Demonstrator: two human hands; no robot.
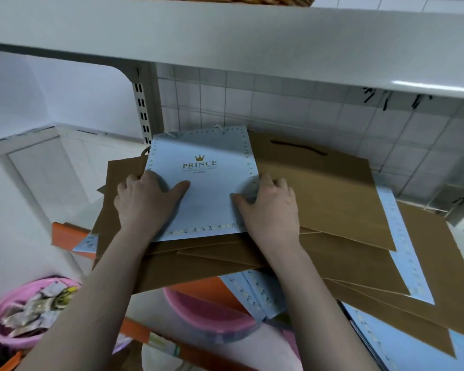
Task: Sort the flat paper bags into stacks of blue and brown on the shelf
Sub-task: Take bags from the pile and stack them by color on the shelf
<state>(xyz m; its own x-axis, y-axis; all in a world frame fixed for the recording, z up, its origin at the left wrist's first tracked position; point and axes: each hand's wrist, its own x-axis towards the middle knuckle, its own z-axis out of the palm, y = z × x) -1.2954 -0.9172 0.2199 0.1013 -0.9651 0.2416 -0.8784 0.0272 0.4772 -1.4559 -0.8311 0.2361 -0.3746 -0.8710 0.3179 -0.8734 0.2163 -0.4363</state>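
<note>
left hand [145, 199] + right hand [269, 203]: thumbs on top, fingers curled round the 2 side edges of the blue bag [202, 194] | bag between hands, atop the mixed brown bags [332, 199] on the shelf [65, 234] | light, thin, floppy, slick; likely best held by both edges.

Two bare forearms, left hand [145, 202], right hand [271, 207], sleeveless, ringless.

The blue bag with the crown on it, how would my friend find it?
Look under the white shelf board, at the messy pile of brown bags. Both hands grip the blue bag lying on top. Only it shows a gold crown and the word PRINCE.
</note>
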